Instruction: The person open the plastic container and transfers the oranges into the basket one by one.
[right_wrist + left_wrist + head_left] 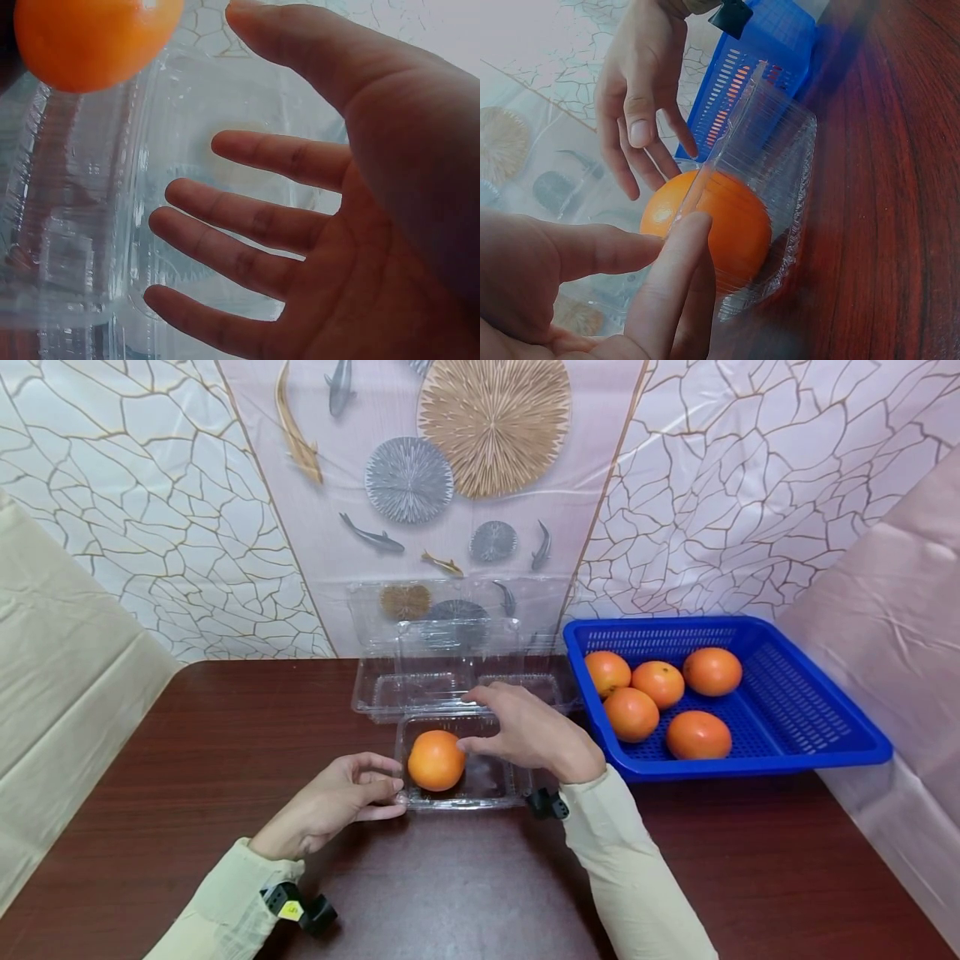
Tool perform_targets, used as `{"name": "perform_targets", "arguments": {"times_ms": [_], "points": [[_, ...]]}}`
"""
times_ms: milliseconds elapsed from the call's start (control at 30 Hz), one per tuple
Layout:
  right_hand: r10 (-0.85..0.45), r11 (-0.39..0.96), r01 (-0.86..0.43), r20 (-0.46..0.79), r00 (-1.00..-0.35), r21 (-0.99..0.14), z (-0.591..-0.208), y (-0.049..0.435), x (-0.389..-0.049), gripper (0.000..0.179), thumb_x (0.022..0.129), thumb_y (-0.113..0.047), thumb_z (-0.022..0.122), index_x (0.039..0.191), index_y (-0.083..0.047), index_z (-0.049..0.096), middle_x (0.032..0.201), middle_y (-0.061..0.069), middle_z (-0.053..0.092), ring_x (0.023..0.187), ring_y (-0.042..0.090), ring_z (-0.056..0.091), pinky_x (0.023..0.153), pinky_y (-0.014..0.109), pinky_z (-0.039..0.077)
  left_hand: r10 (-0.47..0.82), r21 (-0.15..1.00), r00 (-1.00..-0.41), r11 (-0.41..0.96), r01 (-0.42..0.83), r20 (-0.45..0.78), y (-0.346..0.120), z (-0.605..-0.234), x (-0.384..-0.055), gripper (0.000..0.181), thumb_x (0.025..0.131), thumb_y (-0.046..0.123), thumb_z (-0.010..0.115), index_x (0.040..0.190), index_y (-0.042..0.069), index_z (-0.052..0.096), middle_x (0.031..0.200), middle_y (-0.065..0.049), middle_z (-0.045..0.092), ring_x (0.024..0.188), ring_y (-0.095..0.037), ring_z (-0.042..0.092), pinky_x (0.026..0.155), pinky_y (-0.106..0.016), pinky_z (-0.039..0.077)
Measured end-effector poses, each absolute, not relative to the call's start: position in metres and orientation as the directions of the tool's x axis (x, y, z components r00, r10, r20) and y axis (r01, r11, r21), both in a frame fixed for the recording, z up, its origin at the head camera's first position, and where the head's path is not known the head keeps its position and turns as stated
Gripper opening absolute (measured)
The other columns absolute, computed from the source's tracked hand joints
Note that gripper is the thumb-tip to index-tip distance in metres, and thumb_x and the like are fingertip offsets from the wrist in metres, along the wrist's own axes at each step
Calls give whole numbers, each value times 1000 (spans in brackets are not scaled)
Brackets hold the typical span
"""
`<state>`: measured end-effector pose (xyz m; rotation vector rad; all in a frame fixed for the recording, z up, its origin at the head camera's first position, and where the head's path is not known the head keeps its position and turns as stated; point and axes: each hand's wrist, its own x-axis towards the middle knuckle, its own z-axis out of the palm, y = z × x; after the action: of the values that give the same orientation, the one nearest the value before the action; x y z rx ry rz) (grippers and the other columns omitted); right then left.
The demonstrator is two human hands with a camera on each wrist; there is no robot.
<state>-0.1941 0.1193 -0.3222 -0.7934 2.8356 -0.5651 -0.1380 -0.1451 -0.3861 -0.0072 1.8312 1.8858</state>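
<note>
An orange (437, 761) sits in the left part of an open clear plastic clamshell container (491, 802). At the container's left edge is my left hand (337, 802), its thumb and fingertips pinching the rim, as the left wrist view (671, 292) also shows on the hand. Above the container's right half hovers my right hand (536, 731), fingers spread and fairly straight. In the right wrist view, the right hand (330, 225) holds nothing, and a small gap parts its thumb from the orange (97, 37). The container's raised lid (459, 639) stands behind.
To the right, a blue basket (817, 710) holds several oranges (697, 735). More clear containers (375, 693) stand open behind the front one, against the patterned backdrop (187, 510). All rest on a dark brown table (225, 718).
</note>
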Motion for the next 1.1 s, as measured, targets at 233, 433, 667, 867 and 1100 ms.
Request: {"name": "perform_targets", "arguments": {"times_ms": [233, 433, 667, 867, 1100], "points": [[-558, 780, -504, -47, -829, -372, -326, 112, -193, 67, 93, -49, 72, 146, -13, 54, 148, 7, 57, 145, 30, 45, 125, 48, 38, 349, 933, -870, 38, -357, -347, -145, -386, -138, 44, 100, -3, 56, 138, -15, 40, 99, -10, 63, 86, -14, 70, 89, -34, 65], [-577, 769, -516, -62, -814, -378, -330, 105, -193, 66, 93, -50, 72, 145, -13, 55, 146, 7, 59, 138, 27, 52, 121, 45, 43, 348, 931, -867, 49, -362, -356, -145, -386, -138, 43, 100, -2, 56, 139, -14, 40, 103, -12, 63, 88, -14, 70, 91, -36, 65], [-604, 752, -545, -58, -795, -370, -335, 98, -191, 66, 92, -48, 74, 143, -11, 57, 143, 8, 61, 135, 27, 54, 119, 44, 46, 348, 930, -866, 56, -363, -359, -146, -386, -138, 42, 100, -3, 55, 138, -14, 40, 103, -12, 62, 88, -15, 70, 92, -36, 64], [-654, 709, -606, -15, -756, -360, -340, 90, -189, 62, 89, -39, 79, 139, -8, 60, 133, 7, 65, 123, 24, 59, 111, 37, 51, 350, 932, -867, 50, -359, -354, -146, -386, -138, 43, 101, -2, 56, 139, -14, 40, 102, -12, 63, 88, -15, 69, 90, -34, 65], [-665, 698, -620, -2, -747, -359, -345, 84, -186, 57, 86, -40, 81, 132, -12, 62, 118, 3, 67, 104, 19, 60, 93, 31, 56, 355, 931, -866, 45, -362, -353, -146, -386, -138, 44, 101, -2, 56, 139, -15, 39, 100, -10, 63, 88, -14, 69, 90, -34, 65]]}}
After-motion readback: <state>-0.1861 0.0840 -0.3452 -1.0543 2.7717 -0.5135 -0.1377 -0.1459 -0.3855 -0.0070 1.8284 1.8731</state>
